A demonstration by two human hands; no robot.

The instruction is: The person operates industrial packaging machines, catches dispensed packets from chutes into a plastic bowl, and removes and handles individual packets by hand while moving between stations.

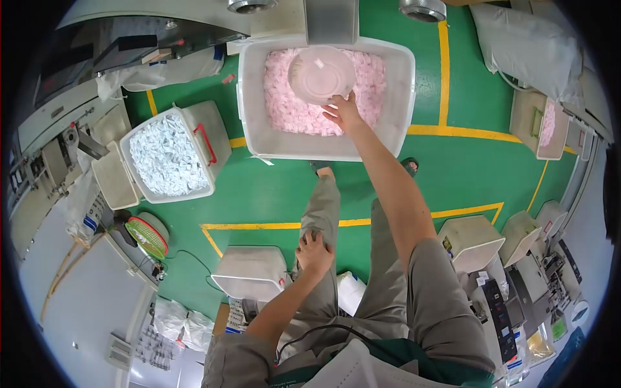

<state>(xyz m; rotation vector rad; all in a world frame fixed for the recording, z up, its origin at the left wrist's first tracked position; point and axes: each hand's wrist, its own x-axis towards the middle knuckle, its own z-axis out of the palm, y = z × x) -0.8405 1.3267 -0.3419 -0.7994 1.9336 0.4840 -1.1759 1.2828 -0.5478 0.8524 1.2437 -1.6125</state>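
My right hand (344,115) reaches forward and grips the near rim of a round, translucent plastic bowl (317,76). The bowl is over a heap of small pink packets (284,116), under a grey metal chute (331,22). These packets fill much of a large white tub (249,139) on the floor. Lower down, my left hand (315,254) rests on my left knee with its fingers spread and nothing in it. How far the bowl is above the packets is hard to tell.
Left of the tub stands a white bin (210,184) of small pale blue packets, with a red handle. Several beige bins (472,242) and machines line the right side. Behind me is another bin (249,265). Yellow lines mark the green floor (272,194).
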